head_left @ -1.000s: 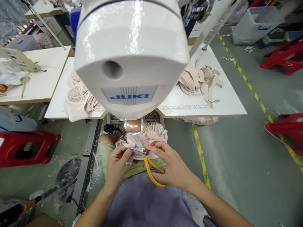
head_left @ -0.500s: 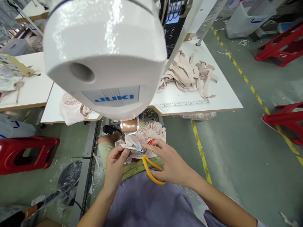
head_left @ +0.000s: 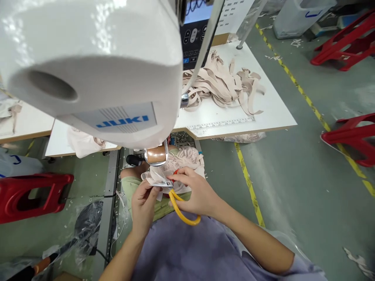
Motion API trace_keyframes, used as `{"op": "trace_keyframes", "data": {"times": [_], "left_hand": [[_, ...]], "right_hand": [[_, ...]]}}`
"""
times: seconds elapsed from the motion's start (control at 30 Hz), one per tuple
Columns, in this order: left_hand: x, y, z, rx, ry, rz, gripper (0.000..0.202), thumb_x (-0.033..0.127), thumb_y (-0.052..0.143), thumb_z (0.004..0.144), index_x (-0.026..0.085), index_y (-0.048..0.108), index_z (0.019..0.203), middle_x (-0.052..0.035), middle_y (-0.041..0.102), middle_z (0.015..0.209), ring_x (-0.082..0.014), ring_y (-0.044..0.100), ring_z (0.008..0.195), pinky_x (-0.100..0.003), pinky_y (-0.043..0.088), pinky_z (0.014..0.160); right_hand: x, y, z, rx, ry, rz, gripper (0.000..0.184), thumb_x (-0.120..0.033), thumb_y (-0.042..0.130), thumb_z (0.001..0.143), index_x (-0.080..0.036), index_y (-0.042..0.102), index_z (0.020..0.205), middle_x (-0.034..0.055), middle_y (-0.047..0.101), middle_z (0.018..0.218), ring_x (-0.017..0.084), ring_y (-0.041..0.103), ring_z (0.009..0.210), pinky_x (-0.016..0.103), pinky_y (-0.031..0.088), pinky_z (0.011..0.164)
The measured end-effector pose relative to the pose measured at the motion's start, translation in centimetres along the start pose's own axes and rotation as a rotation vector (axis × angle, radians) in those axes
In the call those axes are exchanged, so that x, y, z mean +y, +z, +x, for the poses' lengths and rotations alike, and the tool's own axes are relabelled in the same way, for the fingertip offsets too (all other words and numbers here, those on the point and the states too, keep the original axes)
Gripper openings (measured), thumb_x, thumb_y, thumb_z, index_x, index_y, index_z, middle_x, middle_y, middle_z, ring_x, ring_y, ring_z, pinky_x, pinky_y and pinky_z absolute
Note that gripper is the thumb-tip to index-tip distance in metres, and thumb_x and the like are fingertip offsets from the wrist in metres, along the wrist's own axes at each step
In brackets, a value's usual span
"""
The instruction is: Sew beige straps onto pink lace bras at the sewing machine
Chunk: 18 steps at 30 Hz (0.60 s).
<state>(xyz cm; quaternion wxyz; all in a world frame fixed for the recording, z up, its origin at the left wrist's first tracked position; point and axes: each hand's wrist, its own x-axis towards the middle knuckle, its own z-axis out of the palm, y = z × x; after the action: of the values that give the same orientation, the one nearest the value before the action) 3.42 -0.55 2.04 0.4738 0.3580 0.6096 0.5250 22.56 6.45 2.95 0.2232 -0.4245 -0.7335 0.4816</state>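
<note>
My right hand (head_left: 195, 191) grips yellow-handled scissors (head_left: 183, 216), whose metal blades point left toward my left fingertips. The blades look nearly closed on the edge of a pale pink lace garment (head_left: 187, 160). Thumb and forefinger of my left hand (head_left: 145, 201) pinch that garment's edge, right beside the blade tips. The garment lies over my lap, below the sewing machine head. A small red part (head_left: 175, 175) shows by my right forefinger.
A white JUKI sewing machine (head_left: 123, 117) looms close above my hands. Beige elastic strips (head_left: 219, 84) are heaped on the white table (head_left: 275, 113) at right. Another pale garment piece (head_left: 84, 142) rests at left. Red stools (head_left: 35, 195) stand on both sides.
The scissor blades have come together at the garment's edge, and my right hand has moved slightly left. My left hand keeps its pinch. The view has shifted, with the machine appearing closer.
</note>
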Motion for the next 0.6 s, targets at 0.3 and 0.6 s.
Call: {"op": "trace_keyframes", "data": {"times": [0.3,0.6], "left_hand": [[-1.1,0.0,-0.2,0.055,0.056,-0.070,0.021,0.036,0.075,0.088,0.021,0.078,0.101,-0.0056,0.071,0.091,-0.0168,0.065,0.081,-0.026,0.053,0.075],[-1.2,-0.2,-0.7,0.113,0.014,-0.144,0.019,0.036,0.076,0.087,0.023,0.078,0.100,-0.0047,0.072,0.095,-0.0163,0.065,0.084,-0.027,0.053,0.080]], "right_hand": [[-0.1,0.3,-0.2,-0.028,0.061,0.056,0.061,-0.034,0.085,0.069,-0.026,0.070,0.128,0.0063,0.060,0.112,0.021,0.062,0.092,0.037,0.055,0.084],[0.2,0.6,-0.7,-0.028,0.096,0.083,0.056,-0.029,0.081,0.070,-0.027,0.071,0.125,0.0059,0.059,0.110,0.020,0.060,0.088,0.035,0.053,0.079]]}}
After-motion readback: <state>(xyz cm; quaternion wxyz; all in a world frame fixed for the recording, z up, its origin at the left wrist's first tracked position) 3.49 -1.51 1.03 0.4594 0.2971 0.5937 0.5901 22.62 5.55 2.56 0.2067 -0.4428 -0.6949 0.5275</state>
